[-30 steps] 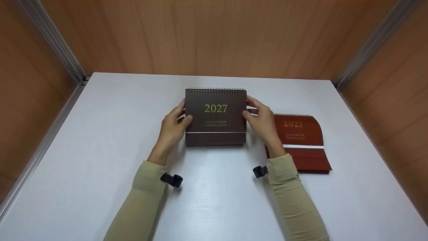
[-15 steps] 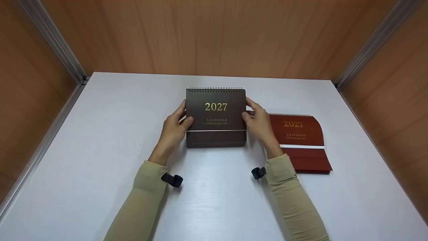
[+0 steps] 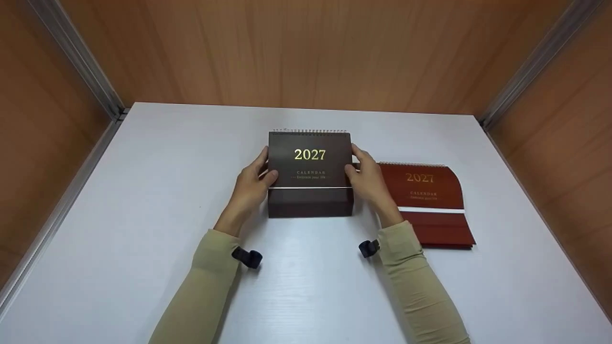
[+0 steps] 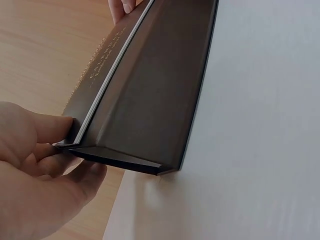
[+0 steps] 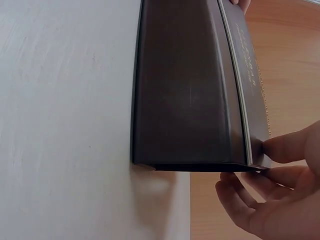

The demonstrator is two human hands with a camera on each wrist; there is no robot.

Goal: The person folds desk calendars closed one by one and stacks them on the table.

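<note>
A dark brown spiral-bound 2027 desk calendar (image 3: 310, 165) stands tilted back at the middle of the table, its coil along the top. My left hand (image 3: 251, 184) grips its left edge, thumb on the front cover and fingers behind. On the opposite edge my right hand (image 3: 370, 181) holds it the same way. Both wrist views show the calendar's folded base (image 4: 145, 90) with a hollow open end, its lower edge close over the white tabletop. A pale line of page edges (image 5: 235, 65) runs below the cover.
A red 2027 desk calendar (image 3: 435, 229) lies to the right, partly hidden by my right hand and forearm; its cover curls at the right side. Wooden panels (image 3: 306, 52) wall the white table (image 3: 143, 191) at the back and both sides.
Both hands have brought the brown calendar slightly toward me, and its lower base now shows taller in the head view. The red calendar has stayed in place.
</note>
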